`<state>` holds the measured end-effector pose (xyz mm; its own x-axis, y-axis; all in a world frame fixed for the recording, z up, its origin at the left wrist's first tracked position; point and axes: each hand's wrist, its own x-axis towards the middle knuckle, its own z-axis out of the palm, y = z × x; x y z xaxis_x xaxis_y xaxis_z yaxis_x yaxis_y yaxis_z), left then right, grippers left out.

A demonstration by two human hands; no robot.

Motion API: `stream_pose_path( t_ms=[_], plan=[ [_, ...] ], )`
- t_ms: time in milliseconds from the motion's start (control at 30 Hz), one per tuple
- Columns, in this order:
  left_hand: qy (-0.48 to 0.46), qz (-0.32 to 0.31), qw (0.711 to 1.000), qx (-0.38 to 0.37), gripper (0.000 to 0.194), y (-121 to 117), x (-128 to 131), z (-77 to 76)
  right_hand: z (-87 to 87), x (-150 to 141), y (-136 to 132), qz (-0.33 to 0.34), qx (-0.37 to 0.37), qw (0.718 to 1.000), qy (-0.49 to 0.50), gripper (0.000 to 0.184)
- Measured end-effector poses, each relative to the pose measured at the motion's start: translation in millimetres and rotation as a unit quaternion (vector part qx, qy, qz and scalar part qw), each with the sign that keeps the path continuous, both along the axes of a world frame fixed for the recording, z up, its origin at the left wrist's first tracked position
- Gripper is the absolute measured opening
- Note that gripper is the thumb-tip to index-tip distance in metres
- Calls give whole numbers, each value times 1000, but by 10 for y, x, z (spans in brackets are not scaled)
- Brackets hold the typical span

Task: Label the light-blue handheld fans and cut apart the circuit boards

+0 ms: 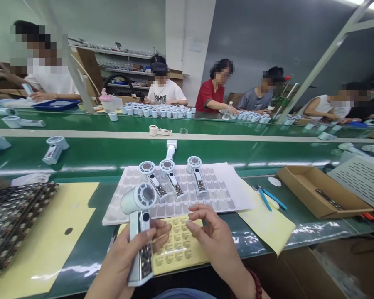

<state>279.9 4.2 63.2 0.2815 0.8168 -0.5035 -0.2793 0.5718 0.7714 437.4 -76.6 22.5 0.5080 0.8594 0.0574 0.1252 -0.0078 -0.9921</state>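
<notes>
My left hand (pixel 124 257) is wrapped round the handle of a white handheld fan (pixel 139 224), its round head up and its open circuit side facing me. My right hand (pixel 210 232) hovers just right of it over a yellow sticker sheet (pixel 177 249), fingers curled and pinched together; what they pinch is too small to make out. Three more fans (pixel 171 176) lie side by side on a white sticker sheet (pixel 205 195) just beyond my hands.
A stack of dark circuit boards (pixel 15 216) lies at left on yellow paper (pixel 56 236). Blue tweezers (pixel 268 198) and an open cardboard box (pixel 318 191) sit at right. Green conveyor belts (pixel 112 153) carry more fans; several people work on the far side.
</notes>
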Motion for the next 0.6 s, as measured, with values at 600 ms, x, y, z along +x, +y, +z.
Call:
stream_pose_path(
  t_ms=[600],
  plan=[
    [32,-53,998,-3,51,24,-58,-405,-106,190,105,52,-16,992,-117,11]
  ],
)
